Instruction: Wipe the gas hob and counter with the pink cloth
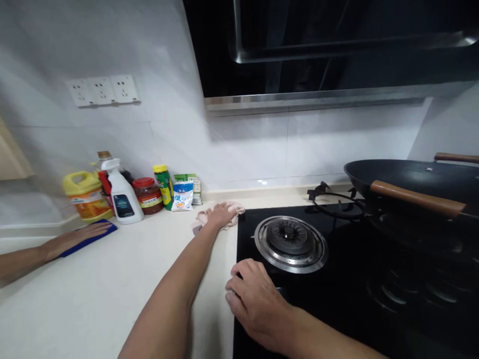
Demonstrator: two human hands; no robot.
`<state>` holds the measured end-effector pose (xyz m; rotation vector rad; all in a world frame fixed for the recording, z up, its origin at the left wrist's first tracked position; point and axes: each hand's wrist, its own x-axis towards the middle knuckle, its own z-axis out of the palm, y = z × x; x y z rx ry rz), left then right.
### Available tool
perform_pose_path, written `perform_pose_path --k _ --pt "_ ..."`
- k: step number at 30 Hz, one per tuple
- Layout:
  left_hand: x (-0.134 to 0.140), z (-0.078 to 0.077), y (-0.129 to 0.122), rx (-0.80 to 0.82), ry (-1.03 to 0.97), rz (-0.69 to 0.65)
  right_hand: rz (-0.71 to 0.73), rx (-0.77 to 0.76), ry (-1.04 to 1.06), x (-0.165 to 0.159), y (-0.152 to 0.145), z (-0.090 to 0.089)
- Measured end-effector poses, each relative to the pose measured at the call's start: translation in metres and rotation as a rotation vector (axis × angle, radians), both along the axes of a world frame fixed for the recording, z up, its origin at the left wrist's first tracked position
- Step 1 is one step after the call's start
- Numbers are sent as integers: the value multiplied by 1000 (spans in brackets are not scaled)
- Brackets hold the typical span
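My left hand [220,216] reaches far forward over the pale counter and presses down on a crumpled pinkish cloth [236,208], close to the stove's left edge and the back ledge. The cloth bunches out on both sides of the fingers. Nearer to me, my right hand [258,299] is over the left edge of the black glass stove [352,299]. Its fingers are loosely bent and slightly apart, with nothing seen in them. Just beyond it lies a round gas burner [291,242] with a metal ring and no pan support on it.
From the left, another person's hand [88,232] rests on a blue cloth [90,244]. Along the wall stand a yellow jug [84,194], a white spray bottle [125,197], a red-lidded jar [148,195], a green container [163,187] and a salt packet [182,195]. A wok [404,174] sits right, below the range hood [322,50].
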<state>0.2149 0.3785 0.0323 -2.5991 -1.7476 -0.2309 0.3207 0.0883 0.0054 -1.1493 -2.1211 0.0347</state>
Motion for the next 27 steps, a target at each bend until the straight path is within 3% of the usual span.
perform_pose_path --k 3,6,9,12,17,22,27 --pt "6 0 23 -15 -11 33 -15 -59 -25 1 2 -4" --pt "5 0 29 -22 -8 35 -9 -106 -44 3 3 -4" --pt "-4 1 17 -18 -1 50 1 -137 -62 4 3 -2" --pt "-19 2 -10 -23 16 62 11 -145 -69 5 4 -1" --pt "-48 0 -90 -27 50 25 -50 -102 30 11 12 3" --pt "-81 -6 -201 -30 78 -63 -214 -58 189 25 20 9" --pt "-136 -4 -313 -5 67 -202 -226 -120 201 36 15 10"
